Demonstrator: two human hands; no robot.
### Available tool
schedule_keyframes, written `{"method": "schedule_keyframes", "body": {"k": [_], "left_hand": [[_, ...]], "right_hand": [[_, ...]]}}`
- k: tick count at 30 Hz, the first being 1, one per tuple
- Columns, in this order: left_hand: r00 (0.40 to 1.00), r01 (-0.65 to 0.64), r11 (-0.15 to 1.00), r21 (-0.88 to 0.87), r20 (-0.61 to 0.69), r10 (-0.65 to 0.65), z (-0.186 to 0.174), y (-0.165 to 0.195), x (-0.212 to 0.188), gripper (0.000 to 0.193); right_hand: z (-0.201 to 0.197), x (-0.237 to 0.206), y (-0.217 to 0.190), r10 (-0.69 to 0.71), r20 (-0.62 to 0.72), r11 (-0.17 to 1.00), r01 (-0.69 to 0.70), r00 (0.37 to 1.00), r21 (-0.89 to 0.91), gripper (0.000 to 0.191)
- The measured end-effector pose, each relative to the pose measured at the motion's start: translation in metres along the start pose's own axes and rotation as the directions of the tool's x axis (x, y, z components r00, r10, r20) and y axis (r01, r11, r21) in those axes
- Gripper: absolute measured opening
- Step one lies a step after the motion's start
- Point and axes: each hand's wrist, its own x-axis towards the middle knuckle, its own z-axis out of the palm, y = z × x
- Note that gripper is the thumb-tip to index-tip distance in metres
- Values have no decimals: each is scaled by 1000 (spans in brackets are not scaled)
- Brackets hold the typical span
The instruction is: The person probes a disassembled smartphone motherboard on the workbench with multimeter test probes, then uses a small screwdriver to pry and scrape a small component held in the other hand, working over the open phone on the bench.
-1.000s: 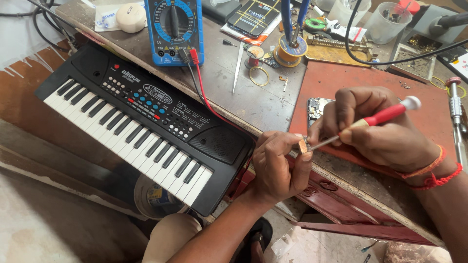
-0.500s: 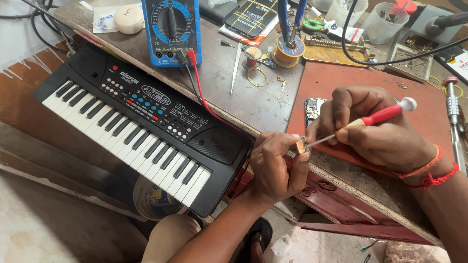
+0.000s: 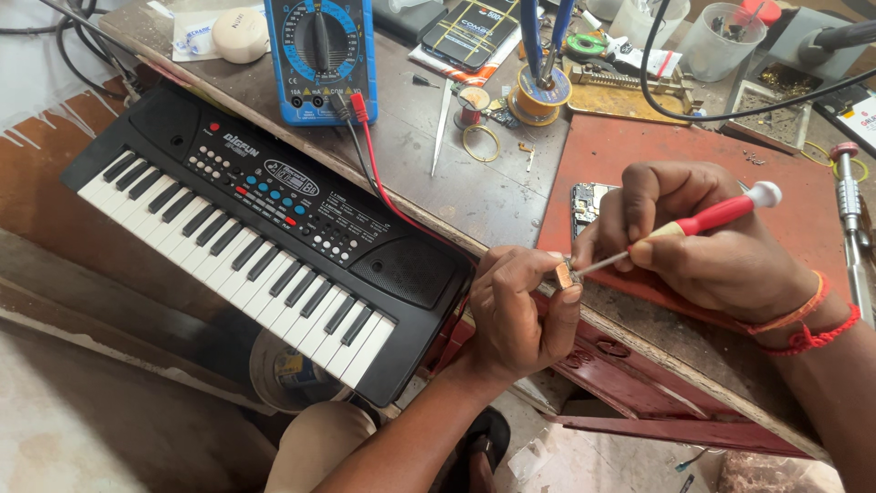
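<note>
Right hand (image 3: pixel 703 246) with screwdriver (image 3: pixel 680 230) still on left hand's (image 3: pixel 520 310) small part (image 3: pixel 565 272), unmoved.

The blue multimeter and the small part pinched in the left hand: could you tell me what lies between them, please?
In the head view, red and black test leads run over bare grey benchtop from the multimeter toward the small part in the left hand.

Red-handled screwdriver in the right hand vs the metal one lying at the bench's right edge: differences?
The red-handled screwdriver is held tilted in the right hand, tip at a small part pinched by the left hand; the metal screwdriver lies untouched on the bench. One has a red handle with white cap, the other a bare metal handle. Both are slim.
</note>
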Motion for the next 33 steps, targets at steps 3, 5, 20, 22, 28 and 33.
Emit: {"method": "schedule_keyframes", "body": {"k": [3,5,20,22,28,33], "left_hand": [[1000,6,1000,-6,6,-6,-1,1,0,25],[1000,8,1000,-15,11,-7,-1,1,0,26],[1000,7,1000,-5,0,-7,-1,1,0,26],[1000,4,1000,4,0,-4,-1,1,0,26],[1000,0,1000,-12,2,0,0,0,1,26],[1000,-2,1000,-2,3,2,-1,1,1,26]], "right_hand": [[1,0,1,5,-7,1000,-5,1000,7,10],[1,0,1,6,-3,1000,-6,1000,-2,10],[2,0,0,17,-18,1000,-17,1000,-9,8],[2,0,0,12,-20,1000,-12,1000,-11,7],[1,0,-1,28,9,999,-27,1000,-29,9],[0,0,-1,17,0,1000,-17,1000,-17,9]]}}
